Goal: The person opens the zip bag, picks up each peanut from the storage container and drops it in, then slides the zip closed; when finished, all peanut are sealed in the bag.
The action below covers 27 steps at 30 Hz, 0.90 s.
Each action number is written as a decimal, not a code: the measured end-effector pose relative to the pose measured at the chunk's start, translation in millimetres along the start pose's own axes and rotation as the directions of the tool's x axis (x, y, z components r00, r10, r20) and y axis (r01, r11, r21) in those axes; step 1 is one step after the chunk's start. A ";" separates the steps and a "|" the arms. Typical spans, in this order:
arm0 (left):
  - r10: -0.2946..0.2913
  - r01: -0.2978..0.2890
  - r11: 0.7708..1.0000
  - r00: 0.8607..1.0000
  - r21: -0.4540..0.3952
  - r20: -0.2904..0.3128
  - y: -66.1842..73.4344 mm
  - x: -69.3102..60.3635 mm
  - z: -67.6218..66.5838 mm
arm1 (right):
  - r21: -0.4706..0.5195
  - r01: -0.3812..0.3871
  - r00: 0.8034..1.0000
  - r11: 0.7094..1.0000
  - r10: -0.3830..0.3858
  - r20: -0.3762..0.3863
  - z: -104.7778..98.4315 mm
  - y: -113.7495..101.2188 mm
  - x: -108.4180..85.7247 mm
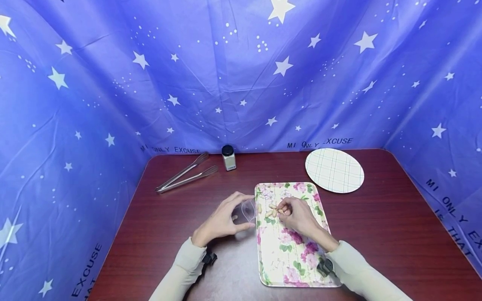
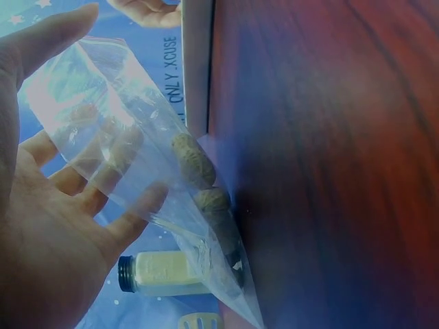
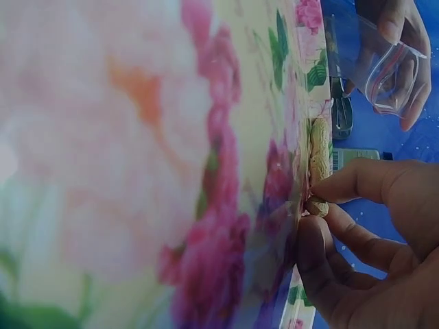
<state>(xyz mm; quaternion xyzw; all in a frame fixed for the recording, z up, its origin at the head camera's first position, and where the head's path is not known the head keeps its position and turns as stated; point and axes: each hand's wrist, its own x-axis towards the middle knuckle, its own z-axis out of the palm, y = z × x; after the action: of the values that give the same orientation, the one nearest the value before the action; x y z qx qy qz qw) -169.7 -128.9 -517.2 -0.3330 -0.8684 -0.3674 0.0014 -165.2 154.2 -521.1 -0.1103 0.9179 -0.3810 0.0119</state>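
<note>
**Pinching a peanut (image 3: 317,207), spreading the mouth of a clear bag (image 1: 247,212)**

Closed at the fingertips with the right hand (image 1: 299,216), around that peanut, low over the floral tray (image 1: 273,251); impossible to tell from these views whether lifted off the surface. Curved around the bag with the left hand (image 1: 222,218), thumb on one side of the mouth and fingers on the other, with a gap turned toward the left edge of the tray.

More loose peanuts (image 1: 268,214) clustered near the pinching fingertips, on the upper left part of the tray, plus another peanut (image 1: 259,208) close to the left rim. Inside the bag, bagged peanuts (image 2: 194,161), low down near the table (image 1: 376,234). Well apart from both hands, toward the back: metal tongs (image 1: 188,181), a black-capped jar (image 1: 229,161) and a plaid plate (image 1: 334,170).

Likely weakest point: the bag's mouth, apt to fold flat at any easing of the left thumb, given such thin, slack film. Liable to drop a peanut between rim and bag, from too early a release or too narrow a gap. Easy to roll neighbouring peanuts away, by brushing past with the curled fingers. Possible to spill the bagged peanuts, by tipping the mouth downward. Perhaps also a risk of nudging the tray with the right wrist camera (image 1: 324,267), so low over its right edge.
</note>
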 end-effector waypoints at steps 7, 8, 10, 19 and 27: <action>-0.004 0.004 1.000 1.000 -0.013 0.006 1.8 0.3 -1.4 | 0.074 0.020 1.000 0.997 -0.021 0.006 -1.6 0.0 -2.5; -0.004 0.004 1.000 1.000 -0.014 0.006 1.9 0.2 -1.6 | 0.088 0.031 1.000 0.996 -0.031 0.004 -2.0 -0.2 -2.9; -0.003 0.003 1.000 1.000 -0.016 0.005 2.1 -0.2 -2.0 | 0.107 0.049 0.999 0.993 -0.049 0.000 -2.6 -1.2 -3.2; -0.002 0.002 1.000 1.000 -0.016 -0.007 1.1 -1.6 -1.5 | 0.154 0.118 0.992 0.981 -0.112 -0.050 -3.4 -16.2 0.7; 0.010 -0.010 1.000 1.000 -0.005 -0.015 3.4 -1.3 -1.8 | 0.232 0.146 0.989 0.962 -0.142 -0.036 1.9 -37.1 2.5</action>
<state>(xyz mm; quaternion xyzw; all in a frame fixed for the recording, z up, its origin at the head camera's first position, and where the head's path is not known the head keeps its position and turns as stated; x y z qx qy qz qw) -167.1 -129.1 -514.1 -0.3347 -0.8657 -0.3720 0.0092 -160.3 127.0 -496.3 -0.1711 0.8563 -0.4872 -0.0116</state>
